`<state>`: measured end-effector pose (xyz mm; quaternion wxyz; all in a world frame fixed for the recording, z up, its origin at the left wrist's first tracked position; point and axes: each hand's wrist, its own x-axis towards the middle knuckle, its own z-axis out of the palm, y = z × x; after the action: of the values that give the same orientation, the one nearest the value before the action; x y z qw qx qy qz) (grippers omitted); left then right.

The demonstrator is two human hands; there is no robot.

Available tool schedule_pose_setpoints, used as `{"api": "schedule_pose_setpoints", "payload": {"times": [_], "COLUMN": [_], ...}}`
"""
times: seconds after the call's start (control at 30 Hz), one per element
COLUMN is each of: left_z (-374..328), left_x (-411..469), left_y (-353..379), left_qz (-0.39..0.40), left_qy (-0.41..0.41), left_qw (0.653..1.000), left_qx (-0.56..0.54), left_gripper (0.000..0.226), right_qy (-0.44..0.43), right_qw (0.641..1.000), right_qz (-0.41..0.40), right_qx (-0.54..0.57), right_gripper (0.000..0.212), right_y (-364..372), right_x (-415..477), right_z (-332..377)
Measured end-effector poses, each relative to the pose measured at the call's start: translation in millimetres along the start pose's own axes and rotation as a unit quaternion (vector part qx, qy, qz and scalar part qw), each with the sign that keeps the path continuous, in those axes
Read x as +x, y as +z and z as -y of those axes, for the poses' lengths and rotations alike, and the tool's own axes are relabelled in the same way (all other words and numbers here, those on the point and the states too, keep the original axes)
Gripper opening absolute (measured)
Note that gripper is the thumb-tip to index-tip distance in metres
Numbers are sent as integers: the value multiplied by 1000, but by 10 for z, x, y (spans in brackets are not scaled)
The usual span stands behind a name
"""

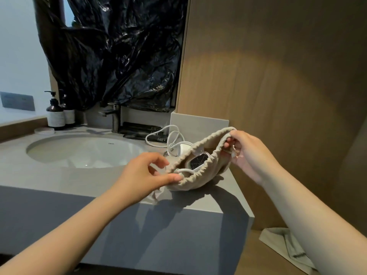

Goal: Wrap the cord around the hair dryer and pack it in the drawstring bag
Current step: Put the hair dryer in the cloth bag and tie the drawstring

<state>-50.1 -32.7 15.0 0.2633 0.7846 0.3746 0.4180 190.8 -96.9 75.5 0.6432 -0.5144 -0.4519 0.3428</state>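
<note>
Head view shows both bare hands holding a beige drawstring bag point(198, 176) over the right end of the grey table point(59, 175), near its front edge. The left hand point(151, 171) pinches the near-left part of the bag's gathered rim, its grip pressed together on the fabric between thumb and fingers. The right hand point(246, 151) pinches the far-right end of the rim, raised higher, with the fingers curled shut around the cloth and a bit of drawstring. Between the two hands the mouth of the bag is stretched wide. Inside sits the white hair dryer point(197, 161), its dark mesh grille facing up through the opening. The white cord point(170, 135) is not fully inside: several loops trail out over the far rim and lie on the table behind the bag. A loose end of drawstring hangs below the left hand. Left of the bag lies a round sink point(85, 149) with a dark faucet point(115, 118) behind it, and two pump bottles point(56, 114) stand at the far left. Black plastic sheeting point(119, 52) hangs above the faucet. A wooden wall panel point(278, 76) rises to the right.
</note>
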Motion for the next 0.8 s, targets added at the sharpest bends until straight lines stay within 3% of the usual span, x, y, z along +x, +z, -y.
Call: {"api": "schedule_pose_setpoints", "payload": {"times": [0.17, 0.23, 0.43, 0.6, 0.7, 0.8], "left_z": [42, 9, -329, -846, -1057, -1095], "left_x": [-120, -93, 376, 889, 1099, 1169], "left_y": [-97, -85, -314, -539, -631, -605], "left_qz": [123, 136, 6, -79, -102, -106], "left_qy": [-29, -26, -39, -2, 16, 37], "left_qw": [990, 990, 985, 974, 966, 968], "left_qx": [55, 21, -167, -211, -238, -225], "left_gripper": [39, 35, 34, 31, 27, 37], "right_qy": [-6, -12, -41, -66, -93, -90], "right_qw": [1000, 999, 998, 986, 980, 979], "right_qz": [1, 3, -53, -141, -155, -163], "right_qx": [-13, -30, -6, -53, -84, -78], "right_gripper": [13, 14, 19, 23, 25, 24], "right_y": [-3, 3, -39, -24, -54, -81], "right_x": [-29, -23, 43, 173, 242, 266], "right_z": [4, 41, 372, 887, 1124, 1175]}}
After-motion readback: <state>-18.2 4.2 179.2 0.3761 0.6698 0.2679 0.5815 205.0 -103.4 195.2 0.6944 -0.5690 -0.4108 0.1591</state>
